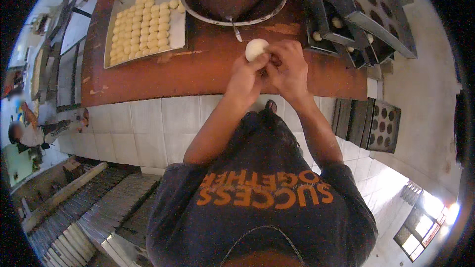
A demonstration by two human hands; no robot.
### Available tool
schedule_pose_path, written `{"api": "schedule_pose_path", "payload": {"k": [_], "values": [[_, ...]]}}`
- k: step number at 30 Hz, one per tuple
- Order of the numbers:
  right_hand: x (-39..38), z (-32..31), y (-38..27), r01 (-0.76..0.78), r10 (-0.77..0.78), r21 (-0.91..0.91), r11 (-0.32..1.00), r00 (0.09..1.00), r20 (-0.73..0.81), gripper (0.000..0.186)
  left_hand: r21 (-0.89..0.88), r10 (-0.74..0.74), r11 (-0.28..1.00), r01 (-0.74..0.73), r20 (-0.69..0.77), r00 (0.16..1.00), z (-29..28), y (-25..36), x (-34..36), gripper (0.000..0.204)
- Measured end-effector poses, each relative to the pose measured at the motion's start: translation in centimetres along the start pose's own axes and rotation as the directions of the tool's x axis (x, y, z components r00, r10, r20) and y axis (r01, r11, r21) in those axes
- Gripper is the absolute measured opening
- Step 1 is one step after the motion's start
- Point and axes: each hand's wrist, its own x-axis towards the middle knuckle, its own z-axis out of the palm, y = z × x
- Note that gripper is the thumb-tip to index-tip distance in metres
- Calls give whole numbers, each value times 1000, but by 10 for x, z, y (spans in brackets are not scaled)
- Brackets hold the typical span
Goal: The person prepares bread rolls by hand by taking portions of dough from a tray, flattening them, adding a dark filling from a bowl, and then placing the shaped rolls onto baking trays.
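Note:
Both my hands are raised over the near part of a brown worktop [213, 71]. A pale, smooth round dough ball [256, 48] sits in the grip of my left hand [245, 81]. My right hand [289, 71] is closed against the same ball, its fingertips pressed at the lower right side. Just beyond them lies a large dark bowl [274, 7] with dark brown contents and a light-handled utensil [237, 34] at its near rim. To the upper left, a metal tray [179, 37] holds rows of pale dough balls [141, 29].
Several dark metal moulds [336, 37] are stacked at the right of the worktop, some with pale balls inside. More round-holed pans [383, 123] stand lower right. Another person [27, 136] is at the far left. Racks of stacked trays [79, 207] stand at lower left.

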Motion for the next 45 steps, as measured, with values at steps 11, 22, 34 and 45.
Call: {"api": "schedule_pose_path", "payload": {"k": [11, 22, 34, 45], "values": [[-26, -78, 87, 129, -137, -59, 990, 976, -171, 24, 125, 52, 992, -33, -144, 988, 76, -82, 35, 27], [-13, -210, 114, -109, 217, 444, 889, 955, -201, 19, 868, 176, 86, -488, 469, 865, 200, -90, 41, 40], [-27, -248, 128, -392, 528, 809, -439, 616, 585, 26, 430, 312, -389, -815, 894, 322, 216, -117, 56, 27], [-14, -208, 130, -613, 393, 757, -229, 653, 647, 28, 398, 313, -451, -799, 909, 276, 175, -93, 56, 25]]}}
